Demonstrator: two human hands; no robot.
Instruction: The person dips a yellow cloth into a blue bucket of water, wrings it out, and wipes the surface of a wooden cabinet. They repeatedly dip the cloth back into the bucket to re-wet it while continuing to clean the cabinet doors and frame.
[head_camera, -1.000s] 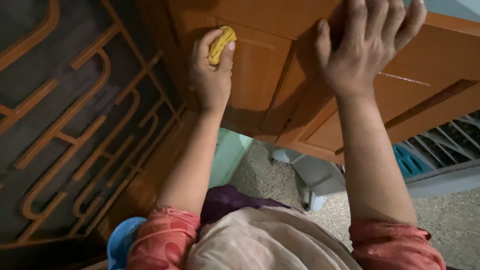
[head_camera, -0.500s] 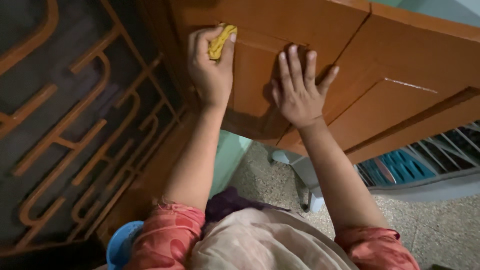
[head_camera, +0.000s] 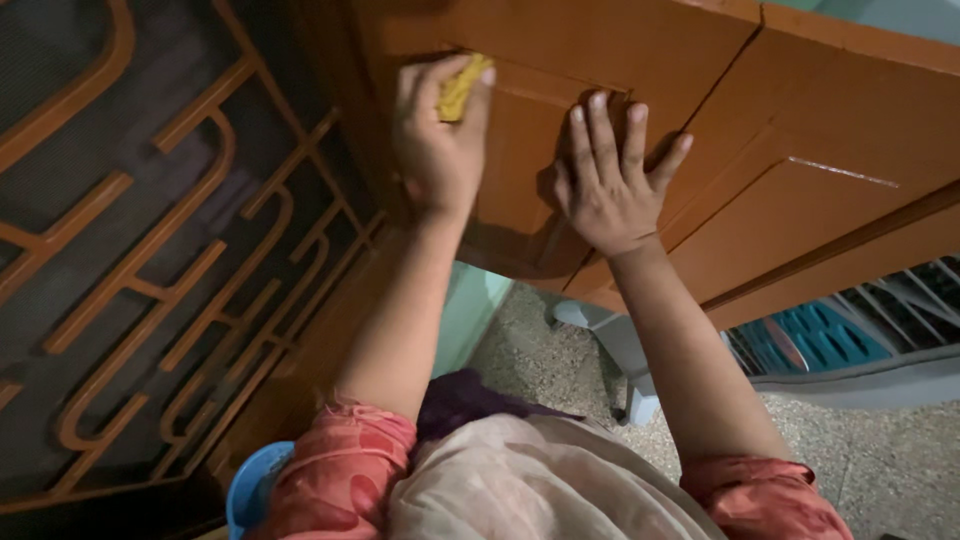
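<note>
Your left hand (head_camera: 440, 150) grips the crumpled yellow cloth (head_camera: 465, 85) at the orange-brown wooden cabinet door (head_camera: 520, 170) panel's top corner, right hand (head_camera: 610, 190) flat open on it; lean harder and the door may swing.

A small yellow cloth (head_camera: 464, 86) is bunched into a wad and pinched in the left hand (head_camera: 440, 150), pressed against the upper left corner of the recessed panel of a brown wooden cabinet door (head_camera: 530, 170) (only its top edge peeks out between thumb and fingers). The door hangs shut, glossy, its panel framed by a raised border. The right hand (head_camera: 612, 195) lies flat on the same panel, fingers spread, just beside the cloth hand.
</note>
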